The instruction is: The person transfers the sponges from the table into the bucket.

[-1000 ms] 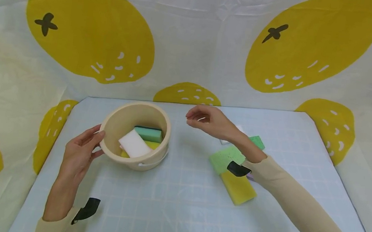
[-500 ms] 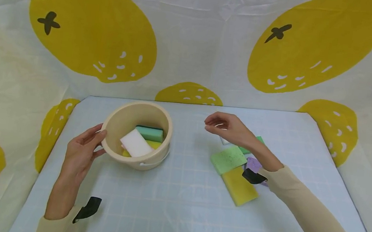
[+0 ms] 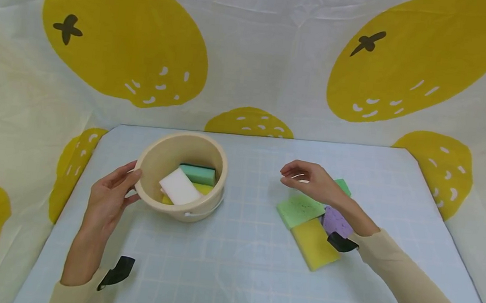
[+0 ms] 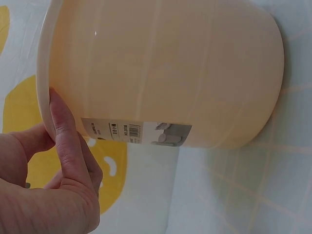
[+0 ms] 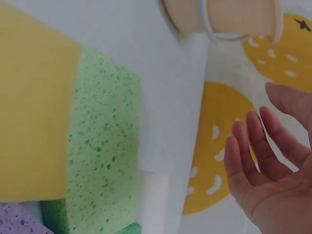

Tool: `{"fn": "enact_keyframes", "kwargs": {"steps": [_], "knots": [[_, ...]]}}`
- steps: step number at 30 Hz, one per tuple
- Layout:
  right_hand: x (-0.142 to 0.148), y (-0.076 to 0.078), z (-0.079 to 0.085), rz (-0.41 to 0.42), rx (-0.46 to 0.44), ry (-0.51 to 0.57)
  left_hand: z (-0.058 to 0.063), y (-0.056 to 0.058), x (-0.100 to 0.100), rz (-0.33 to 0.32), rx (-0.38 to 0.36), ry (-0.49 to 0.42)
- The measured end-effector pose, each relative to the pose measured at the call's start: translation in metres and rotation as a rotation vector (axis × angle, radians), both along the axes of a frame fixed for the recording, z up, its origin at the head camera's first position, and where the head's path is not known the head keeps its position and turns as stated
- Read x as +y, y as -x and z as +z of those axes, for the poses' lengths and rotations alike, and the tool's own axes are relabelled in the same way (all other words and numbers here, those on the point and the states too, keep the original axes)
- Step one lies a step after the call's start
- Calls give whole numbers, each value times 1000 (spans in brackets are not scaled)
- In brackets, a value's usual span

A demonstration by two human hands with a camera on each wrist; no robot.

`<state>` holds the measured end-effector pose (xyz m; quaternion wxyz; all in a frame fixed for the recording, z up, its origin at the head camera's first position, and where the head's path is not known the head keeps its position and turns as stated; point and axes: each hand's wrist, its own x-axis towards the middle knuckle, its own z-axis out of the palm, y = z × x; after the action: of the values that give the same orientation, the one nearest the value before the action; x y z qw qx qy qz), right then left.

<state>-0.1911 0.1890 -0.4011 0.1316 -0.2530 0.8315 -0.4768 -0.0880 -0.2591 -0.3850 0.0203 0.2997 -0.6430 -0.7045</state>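
Nearest on the pale blue gridded table (image 3: 210,283) lies a flat yellow rectangular sponge (image 3: 314,244), which should be light and squeezable, best pinched across its long edges. The left hand (image 3: 107,201) grips the rim of the bucket between thumb and fingers. Touching the yellow sponge is a pitted light-green sponge (image 3: 301,210), with a pocked purple sponge (image 3: 336,221) just beside; their porous faces look soft and unlikely to slip. The right hand (image 3: 309,180) hovers above their far side, fingers loosely curved, holding nothing. Beyond, a bright green piece (image 3: 344,186) shows one corner. The cream round plastic bucket (image 3: 163,158) stands on the table's far left, probably light and fairly stiff, steadiest by its thick rim or thin white handle (image 3: 205,213). Inside rest a white foam block (image 3: 181,187), a dark-topped teal sponge (image 3: 197,175) and something yellow, partly hidden.
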Motion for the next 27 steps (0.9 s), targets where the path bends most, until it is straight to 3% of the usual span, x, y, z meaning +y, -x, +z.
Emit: {"fn": "enact_keyframes", "kwargs": {"steps": [8, 19, 27], "knots": [[14, -1, -22, 15, 24, -29, 0, 0, 0, -2, -8, 3], [27, -4, -45, 52, 16, -162, -1, 0, -1, -18, 10, -1], [31, -1, -48, 188, 33, -303, -1, 0, -1, -13, -6, 3]]}}
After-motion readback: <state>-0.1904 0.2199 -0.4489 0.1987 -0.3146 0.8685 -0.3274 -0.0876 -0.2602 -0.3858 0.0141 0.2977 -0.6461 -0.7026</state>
